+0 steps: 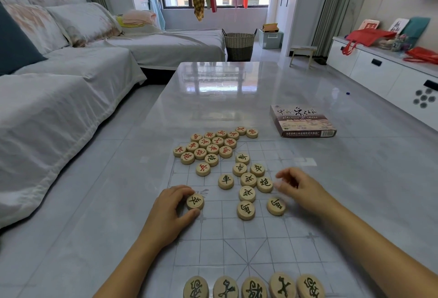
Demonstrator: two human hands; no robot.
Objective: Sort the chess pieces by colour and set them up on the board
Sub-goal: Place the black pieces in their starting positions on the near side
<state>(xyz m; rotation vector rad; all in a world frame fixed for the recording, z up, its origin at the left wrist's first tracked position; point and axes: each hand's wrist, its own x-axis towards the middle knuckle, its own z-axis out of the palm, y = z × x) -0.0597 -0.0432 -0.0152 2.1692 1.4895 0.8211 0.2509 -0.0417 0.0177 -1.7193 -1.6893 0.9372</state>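
Note:
A thin clear chess board sheet with grey grid lines lies on the table. Several red-lettered wooden discs are bunched at its far left corner. Several black-lettered discs lie loose in the middle. A row of black-lettered discs stands along the near edge. My left hand pinches one black-lettered disc between thumb and fingers at the board's left side. My right hand hovers with loosely curled fingers beside the loose black discs and holds nothing.
The Chinese chess box lies on the table beyond the board, to the right. A covered sofa runs along the left. A white cabinet stands at the right, a woven basket past the table's far end.

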